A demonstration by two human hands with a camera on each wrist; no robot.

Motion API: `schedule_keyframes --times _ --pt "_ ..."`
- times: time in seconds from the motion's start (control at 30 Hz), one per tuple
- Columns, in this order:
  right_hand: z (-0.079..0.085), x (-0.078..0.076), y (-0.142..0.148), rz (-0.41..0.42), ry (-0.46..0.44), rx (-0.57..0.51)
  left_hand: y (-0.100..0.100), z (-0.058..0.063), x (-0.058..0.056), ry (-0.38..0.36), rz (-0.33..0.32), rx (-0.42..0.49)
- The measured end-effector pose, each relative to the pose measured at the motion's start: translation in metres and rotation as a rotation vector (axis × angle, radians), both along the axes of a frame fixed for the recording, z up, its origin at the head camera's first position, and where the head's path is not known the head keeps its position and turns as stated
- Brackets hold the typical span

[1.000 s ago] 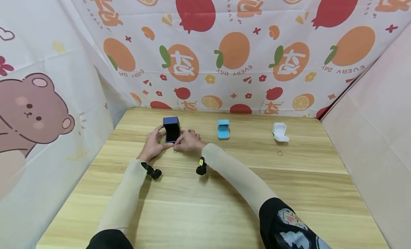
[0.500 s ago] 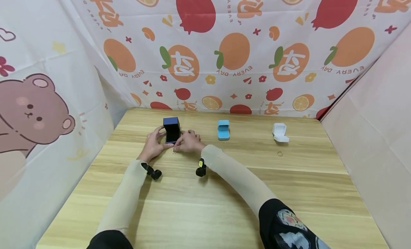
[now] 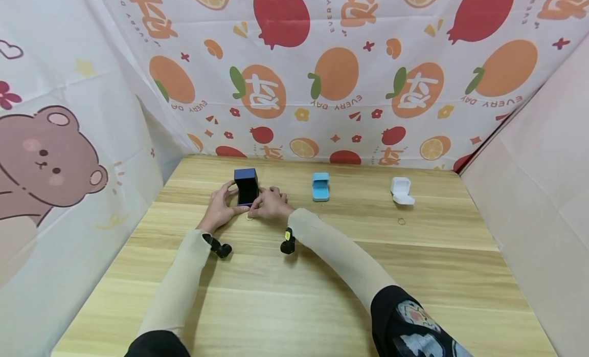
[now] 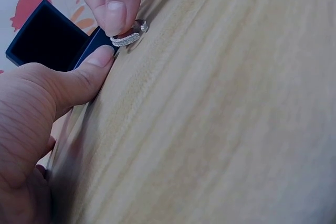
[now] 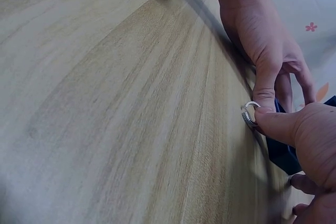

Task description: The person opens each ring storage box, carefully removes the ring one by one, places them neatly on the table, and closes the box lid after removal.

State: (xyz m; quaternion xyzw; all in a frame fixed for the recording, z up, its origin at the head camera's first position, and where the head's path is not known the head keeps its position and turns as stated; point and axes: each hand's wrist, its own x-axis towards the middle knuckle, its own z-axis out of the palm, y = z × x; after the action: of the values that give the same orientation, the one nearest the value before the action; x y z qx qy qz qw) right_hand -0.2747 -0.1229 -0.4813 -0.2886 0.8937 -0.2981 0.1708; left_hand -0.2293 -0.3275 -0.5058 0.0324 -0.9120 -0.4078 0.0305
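Note:
A dark blue ring box stands with its lid raised and its black inside toward me. My left hand holds it from the left, fingers along the side and thumb at the front edge. From the right, my right hand pinches a silver ring between thumb and fingertip, right at the box's front edge. Small sparkling stones line the ring's band. In the right wrist view, the ring sticks out beyond both thumbs, close over the tabletop. The right fingers hide part of the box's base.
Farther right along the back stand a light blue ring box and a white ring box, both with lids up. Another ring lies on the wooden table before the white box. A fruit-print cloth hangs behind.

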Motion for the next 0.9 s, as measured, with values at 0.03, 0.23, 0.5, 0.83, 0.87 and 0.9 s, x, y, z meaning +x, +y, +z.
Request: schedule_keyframes --times 0.03,0.23,0.5,0.83,0.87,0.9 --pt "0.0002 0.0005 -0.0001 -0.002 -0.003 -0.005 -0.0004 -0.0002 0.0003 0.003 -0.001 0.002" --pt "-0.0022 0.0007 -0.0005 -0.017 0.001 -0.029 -0.0005 0.0000 0.0007 0.017 -0.009 0.000" --pt "-0.0050 0.0004 -0.0012 -0.030 0.032 -0.057 -0.0031 -0.0002 -0.0029 0.009 -0.011 0.028" --pt "-0.0061 0.0012 -0.0002 -0.028 0.021 -0.054 -0.0024 -0.0036 -0.0019 0.014 -0.001 0.031" --pt "-0.0066 0.0013 -0.0001 -0.030 0.020 -0.056 -0.0023 -0.0041 -0.0020 0.015 -0.003 0.028" --pt "-0.0070 0.0015 0.0000 -0.031 0.019 -0.057 -0.0022 -0.0044 -0.0023 0.017 -0.004 0.026"
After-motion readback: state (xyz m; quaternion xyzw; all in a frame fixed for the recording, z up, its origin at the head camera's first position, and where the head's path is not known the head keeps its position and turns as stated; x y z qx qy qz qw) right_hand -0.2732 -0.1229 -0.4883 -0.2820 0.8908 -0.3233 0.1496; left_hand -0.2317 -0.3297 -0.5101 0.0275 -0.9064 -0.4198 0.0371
